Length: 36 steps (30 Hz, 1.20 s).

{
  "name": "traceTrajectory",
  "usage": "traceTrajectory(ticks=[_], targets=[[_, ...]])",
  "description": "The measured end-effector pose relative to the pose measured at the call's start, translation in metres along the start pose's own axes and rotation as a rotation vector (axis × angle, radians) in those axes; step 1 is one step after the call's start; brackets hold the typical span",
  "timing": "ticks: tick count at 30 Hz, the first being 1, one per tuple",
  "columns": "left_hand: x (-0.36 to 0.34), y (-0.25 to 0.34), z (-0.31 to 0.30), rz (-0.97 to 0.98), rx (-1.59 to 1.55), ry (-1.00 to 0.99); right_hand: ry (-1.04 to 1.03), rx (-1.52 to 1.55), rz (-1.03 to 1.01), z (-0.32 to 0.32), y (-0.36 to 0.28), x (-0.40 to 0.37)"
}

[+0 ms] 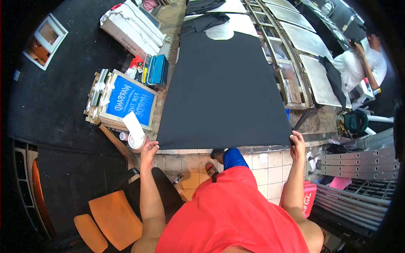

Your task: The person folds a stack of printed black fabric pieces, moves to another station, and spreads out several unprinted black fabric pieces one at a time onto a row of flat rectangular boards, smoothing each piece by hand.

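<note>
A black T-shirt (223,92) is spread flat and stretched toward me, its neck opening at the far end over a white board (220,33). My left hand (149,152) pinches the near left corner of its hem. At the near right corner, my right hand (297,144) grips the same hem between thumb and fingers. The hem runs taut and nearly straight between both hands. Beyond the neck, another dark garment (202,23) lies bunched on the white boards.
A wooden screen frame with blue mesh (130,100) leans at the left, near a teal toolbox (157,69). Wooden rails (274,55) run along the right, beside more boards (316,76). Another person (365,63) stands far right. An orange chair (116,219) is behind my left arm.
</note>
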<state>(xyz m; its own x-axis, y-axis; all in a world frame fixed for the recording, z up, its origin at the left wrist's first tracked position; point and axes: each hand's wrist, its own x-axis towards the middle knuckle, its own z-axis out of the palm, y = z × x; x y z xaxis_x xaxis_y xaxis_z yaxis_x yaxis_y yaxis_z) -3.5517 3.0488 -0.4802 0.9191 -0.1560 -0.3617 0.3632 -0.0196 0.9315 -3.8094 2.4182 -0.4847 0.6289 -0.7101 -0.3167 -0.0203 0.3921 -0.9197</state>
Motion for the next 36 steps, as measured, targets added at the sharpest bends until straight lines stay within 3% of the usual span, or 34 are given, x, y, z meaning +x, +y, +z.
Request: traceTrajectory(ticks=[3, 36], targets=[[-0.004, -0.002, -0.004, 0.004, 0.013, 0.063, 0.034, -0.016, -0.014, 0.001, 0.005, -0.001], [-0.037, -0.019, -0.022, -0.060, 0.035, 0.021, 0.037, -0.001, -0.008, -0.036, 0.032, -0.029]])
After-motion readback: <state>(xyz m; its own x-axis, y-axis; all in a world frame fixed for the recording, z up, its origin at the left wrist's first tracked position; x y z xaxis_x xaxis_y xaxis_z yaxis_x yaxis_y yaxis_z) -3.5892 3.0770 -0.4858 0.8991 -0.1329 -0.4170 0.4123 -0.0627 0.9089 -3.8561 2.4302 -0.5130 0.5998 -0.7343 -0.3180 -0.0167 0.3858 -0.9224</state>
